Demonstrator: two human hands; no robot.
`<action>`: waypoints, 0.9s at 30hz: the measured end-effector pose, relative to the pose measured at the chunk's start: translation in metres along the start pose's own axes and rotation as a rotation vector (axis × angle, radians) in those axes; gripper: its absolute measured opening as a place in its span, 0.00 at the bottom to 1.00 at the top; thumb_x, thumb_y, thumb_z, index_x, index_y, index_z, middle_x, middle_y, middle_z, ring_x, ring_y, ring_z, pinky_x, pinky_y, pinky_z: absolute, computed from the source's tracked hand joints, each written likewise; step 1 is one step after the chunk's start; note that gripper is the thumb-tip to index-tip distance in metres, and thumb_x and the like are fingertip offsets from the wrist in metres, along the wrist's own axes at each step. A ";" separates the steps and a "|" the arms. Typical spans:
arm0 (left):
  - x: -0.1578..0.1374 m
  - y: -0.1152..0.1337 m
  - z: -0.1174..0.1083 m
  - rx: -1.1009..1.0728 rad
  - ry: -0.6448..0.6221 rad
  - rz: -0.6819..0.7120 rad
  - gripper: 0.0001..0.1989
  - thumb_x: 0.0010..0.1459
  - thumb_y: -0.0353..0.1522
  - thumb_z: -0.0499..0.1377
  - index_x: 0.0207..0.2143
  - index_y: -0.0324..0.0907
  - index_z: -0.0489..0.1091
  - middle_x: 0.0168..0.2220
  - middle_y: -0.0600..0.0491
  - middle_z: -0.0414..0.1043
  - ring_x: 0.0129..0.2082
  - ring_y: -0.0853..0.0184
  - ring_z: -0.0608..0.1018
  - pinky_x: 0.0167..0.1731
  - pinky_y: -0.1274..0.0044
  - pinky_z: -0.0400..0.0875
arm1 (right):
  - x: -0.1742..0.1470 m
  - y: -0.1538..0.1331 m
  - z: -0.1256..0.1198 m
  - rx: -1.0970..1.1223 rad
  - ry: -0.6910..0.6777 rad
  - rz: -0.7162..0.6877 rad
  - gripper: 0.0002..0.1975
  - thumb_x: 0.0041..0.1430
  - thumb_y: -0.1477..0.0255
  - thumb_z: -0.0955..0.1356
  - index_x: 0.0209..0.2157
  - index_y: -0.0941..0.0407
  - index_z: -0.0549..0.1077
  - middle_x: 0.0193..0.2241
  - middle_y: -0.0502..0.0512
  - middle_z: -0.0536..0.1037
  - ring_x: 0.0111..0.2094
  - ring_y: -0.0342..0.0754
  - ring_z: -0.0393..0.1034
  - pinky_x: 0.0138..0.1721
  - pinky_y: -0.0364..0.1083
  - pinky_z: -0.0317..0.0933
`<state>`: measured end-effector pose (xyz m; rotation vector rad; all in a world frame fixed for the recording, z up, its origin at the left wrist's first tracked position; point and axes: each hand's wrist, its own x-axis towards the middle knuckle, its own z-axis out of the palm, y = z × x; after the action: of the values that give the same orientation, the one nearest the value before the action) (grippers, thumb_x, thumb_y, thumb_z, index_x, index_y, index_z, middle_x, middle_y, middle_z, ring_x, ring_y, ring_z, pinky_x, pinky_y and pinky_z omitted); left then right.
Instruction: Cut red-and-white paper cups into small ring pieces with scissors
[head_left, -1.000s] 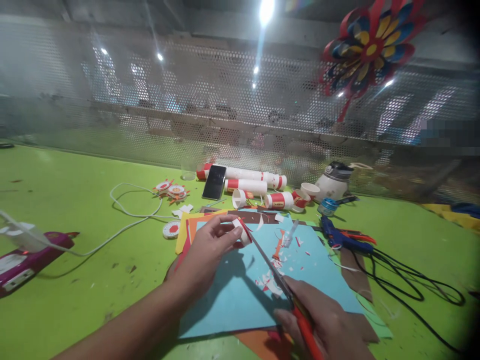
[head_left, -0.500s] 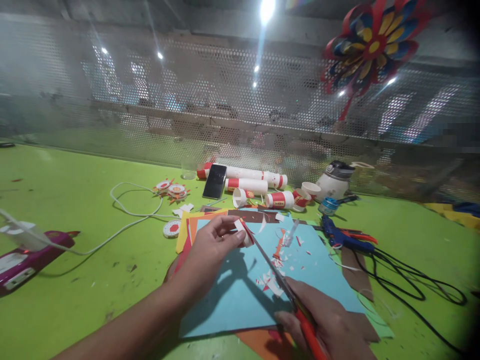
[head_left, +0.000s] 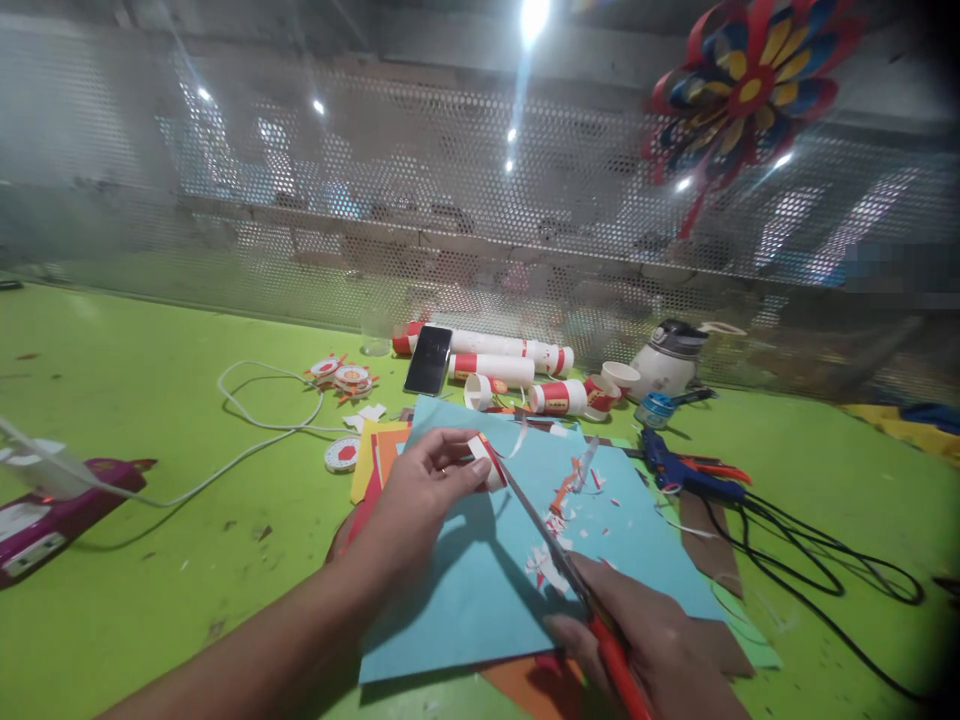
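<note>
Between thumb and fingers, my left hand (head_left: pixel 439 475) pinches a small red-and-white piece of paper cup (head_left: pixel 489 466) above the blue paper (head_left: pixel 450 610). My right hand (head_left: pixel 645 625) is wrapped round the red handles of a pair of scissors (head_left: pixel 551 545). The blades point up and left, their tips at the edge of the cup piece. A thin white strip (head_left: pixel 516 440) curls beside the piece. Red and white paper scraps (head_left: pixel 549 570) lie on the blue sheet under the scissors, near a clear stick (head_left: pixel 587 455).
Paper cups (head_left: pixel 559 398), a phone (head_left: pixel 428 361) and a flask (head_left: pixel 667 355) stand or lie at the back. A blue glue gun (head_left: pixel 686 475) with black cable is at the right. A purple power strip (head_left: pixel 67 515) with a white cable lies left. Perforated metal screen (head_left: pixel 465 240) closes the back.
The blue sheet's far edge has lifted and shifted, and the scraps on it have slid slightly. Both hands keep nearly the same place, with the scissors still at the cup piece.
</note>
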<state>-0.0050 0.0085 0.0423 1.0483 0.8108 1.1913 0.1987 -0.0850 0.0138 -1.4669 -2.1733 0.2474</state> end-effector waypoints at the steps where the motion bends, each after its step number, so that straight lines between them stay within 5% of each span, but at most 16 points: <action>1: 0.000 0.000 0.000 -0.015 -0.005 -0.002 0.16 0.50 0.34 0.66 0.40 0.40 0.70 0.35 0.49 0.74 0.37 0.63 0.77 0.45 0.67 0.69 | 0.000 0.001 0.000 0.001 0.000 0.003 0.10 0.61 0.66 0.65 0.43 0.54 0.71 0.29 0.51 0.78 0.28 0.47 0.73 0.28 0.45 0.68; 7: 0.002 0.003 0.000 -0.146 -0.018 -0.058 0.15 0.50 0.33 0.66 0.40 0.40 0.69 0.34 0.50 0.76 0.36 0.65 0.78 0.44 0.71 0.70 | 0.000 0.003 0.000 -0.011 -0.006 -0.003 0.14 0.61 0.63 0.65 0.45 0.55 0.70 0.32 0.53 0.78 0.30 0.47 0.74 0.30 0.46 0.70; 27: 0.002 0.000 -0.004 0.074 -0.028 -0.005 0.17 0.51 0.36 0.65 0.42 0.39 0.71 0.38 0.45 0.76 0.38 0.62 0.77 0.41 0.69 0.68 | -0.003 0.006 -0.002 -0.059 0.002 -0.019 0.15 0.61 0.62 0.65 0.48 0.51 0.68 0.31 0.50 0.78 0.30 0.47 0.74 0.29 0.45 0.70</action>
<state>-0.0084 0.0112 0.0411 1.1202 0.8403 1.1474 0.2052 -0.0857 0.0117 -1.4768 -2.2093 0.1769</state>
